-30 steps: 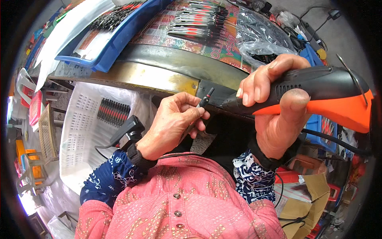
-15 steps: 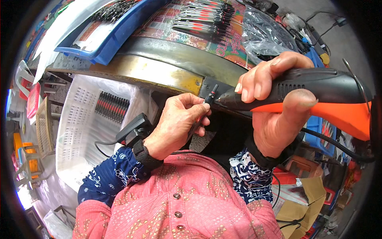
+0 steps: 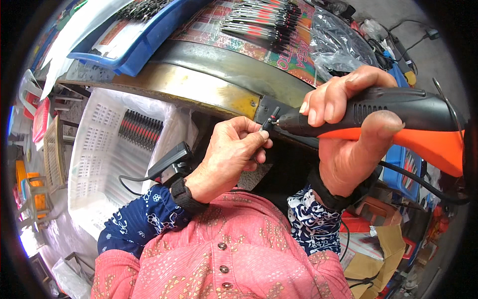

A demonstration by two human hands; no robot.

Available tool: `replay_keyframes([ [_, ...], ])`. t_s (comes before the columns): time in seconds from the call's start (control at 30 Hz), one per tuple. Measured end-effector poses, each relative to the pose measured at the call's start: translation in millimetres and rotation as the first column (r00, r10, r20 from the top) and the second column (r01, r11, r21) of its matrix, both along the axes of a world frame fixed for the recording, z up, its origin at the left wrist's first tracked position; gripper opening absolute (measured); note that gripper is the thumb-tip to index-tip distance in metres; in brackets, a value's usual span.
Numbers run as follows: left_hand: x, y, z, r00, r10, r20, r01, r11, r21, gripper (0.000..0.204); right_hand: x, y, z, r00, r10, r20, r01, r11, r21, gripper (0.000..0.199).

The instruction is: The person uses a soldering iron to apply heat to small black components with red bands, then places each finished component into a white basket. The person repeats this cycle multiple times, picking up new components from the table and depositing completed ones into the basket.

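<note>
My left hand [image 3: 226,154] pinches a slim black pen-like piece [image 3: 273,118] between thumb and fingers, just below the table edge. A small red spot shows near its upper end; its lower part is hidden by my fingers. Wrapped around a black and orange electric screwdriver [image 3: 393,107] is my right hand [image 3: 348,157], fingers over the top and thumb along the near side. The screwdriver lies nearly level, its bit pointing left at the side of the piece. Bit and piece appear to touch.
Beyond the metal-edged table [image 3: 199,84] lie rows of slim black, silver and red pieces [image 3: 261,22] beside clear plastic bags [image 3: 338,42]. A blue tray [image 3: 134,57] stands at far left. Below it, a white crate [image 3: 94,149] holds a row of black-and-red pieces [image 3: 141,130]. An open cardboard box [image 3: 388,249] sits lower right.
My left hand has shifted slightly right with the pen-like piece. More of the screwdriver's bit shows now, against the piece. The right hand keeps its grip, barely moved.
</note>
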State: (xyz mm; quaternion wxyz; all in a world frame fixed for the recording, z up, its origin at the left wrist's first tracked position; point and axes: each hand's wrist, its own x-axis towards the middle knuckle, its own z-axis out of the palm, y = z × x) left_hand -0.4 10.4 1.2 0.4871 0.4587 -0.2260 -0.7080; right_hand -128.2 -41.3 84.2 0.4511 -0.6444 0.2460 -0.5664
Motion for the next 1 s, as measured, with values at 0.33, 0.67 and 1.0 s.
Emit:
replay_keyframes([
  [0.33, -1.3, 0.4, 0.8, 1.000, 0.002, 0.018, -0.003, 1.000, 0.016, 0.007, -2.7, -3.4, -4.0, 0.998, 0.027, 0.048, -0.029, 0.999, 0.029, 0.065],
  [0.67, -0.7, 0.5, 2.2, 1.000, -0.010, 0.026, 0.010, 1.000, 0.002, 0.008, -2.5, -4.3, -4.1, 0.997, 0.036, 0.063, -0.038, 0.999, 0.020, 0.064],
  [1.0, -3.6, -0.3, 8.1, 1.000, -0.021, 0.021, 0.021, 0.999, 0.040, 0.009, 1.8, -5.9, -0.8, 0.999, 0.024, -0.034, -0.025, 1.000, -0.006, 0.064],
])
